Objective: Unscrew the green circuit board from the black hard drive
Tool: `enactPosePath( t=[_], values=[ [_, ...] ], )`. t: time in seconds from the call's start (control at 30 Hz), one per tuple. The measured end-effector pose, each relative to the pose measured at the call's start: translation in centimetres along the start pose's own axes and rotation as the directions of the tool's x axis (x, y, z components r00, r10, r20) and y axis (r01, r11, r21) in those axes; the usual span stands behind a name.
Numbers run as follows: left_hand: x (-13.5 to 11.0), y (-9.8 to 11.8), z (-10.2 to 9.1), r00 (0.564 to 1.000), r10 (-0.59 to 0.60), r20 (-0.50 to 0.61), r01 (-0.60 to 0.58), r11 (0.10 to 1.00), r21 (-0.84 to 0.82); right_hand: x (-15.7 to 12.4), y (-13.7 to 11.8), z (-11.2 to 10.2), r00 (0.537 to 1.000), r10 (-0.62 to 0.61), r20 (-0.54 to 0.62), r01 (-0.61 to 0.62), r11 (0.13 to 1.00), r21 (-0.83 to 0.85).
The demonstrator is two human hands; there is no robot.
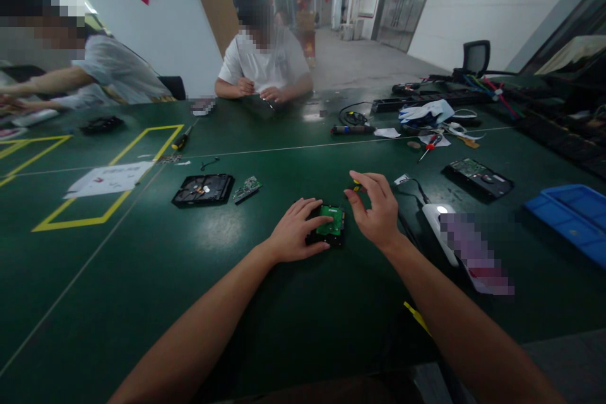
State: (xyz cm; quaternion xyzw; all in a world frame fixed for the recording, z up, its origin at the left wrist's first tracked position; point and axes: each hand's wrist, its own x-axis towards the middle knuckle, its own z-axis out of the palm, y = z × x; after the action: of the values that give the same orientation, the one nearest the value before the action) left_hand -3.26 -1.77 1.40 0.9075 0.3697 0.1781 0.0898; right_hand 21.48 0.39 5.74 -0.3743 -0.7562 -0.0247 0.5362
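Observation:
A black hard drive (330, 227) with a green circuit board on top lies on the green table (142, 278) in front of me. My left hand (296, 230) rests on its left side, fingers curled over the edge and holding it down. Just to the right of the drive hovers my right hand (375, 209), fingers bent in a loose pinch. A small yellow-and-black object (355, 187), perhaps a screwdriver handle, shows behind its fingertips; whether the hand grips it is unclear.
An opened hard drive (203, 189) and a loose green board (247, 189) lie to the left. Another drive (478, 177), a blue tray (568, 214), screwdrivers and cables sit to the right. Two other people work at the far side. Yellow tape marks boxes at left.

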Motion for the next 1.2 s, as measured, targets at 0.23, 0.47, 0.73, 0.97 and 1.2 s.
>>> enactPosePath(
  t=[0.23,0.47,0.73,0.97,1.2],
  values=[
    [0.2,0.4,0.0,0.999,-0.033,-0.019,0.033,0.999,0.009,1.1,-0.5,0.0,0.995,-0.019,0.095,0.014,0.999,0.048],
    [0.2,0.4,-0.1,0.999,-0.032,-0.024,0.032,0.999,0.018,2.0,-0.5,-0.1,0.999,0.018,0.051,-0.018,1.000,-0.017],
    [0.9,-0.5,0.4,0.998,-0.039,-0.050,0.040,0.999,0.002,2.2,-0.4,0.4,0.998,0.004,0.068,-0.007,0.999,0.041],
    [1.2,-1.1,0.4,0.998,-0.036,-0.045,0.037,0.999,0.010,1.0,0.2,0.5,0.998,0.052,0.034,-0.054,0.998,0.044],
    [1.4,-1.0,0.0,0.999,-0.036,-0.015,0.036,0.999,0.005,1.4,1.3,0.7,0.998,0.040,0.055,-0.042,0.999,0.026]
  ],
)
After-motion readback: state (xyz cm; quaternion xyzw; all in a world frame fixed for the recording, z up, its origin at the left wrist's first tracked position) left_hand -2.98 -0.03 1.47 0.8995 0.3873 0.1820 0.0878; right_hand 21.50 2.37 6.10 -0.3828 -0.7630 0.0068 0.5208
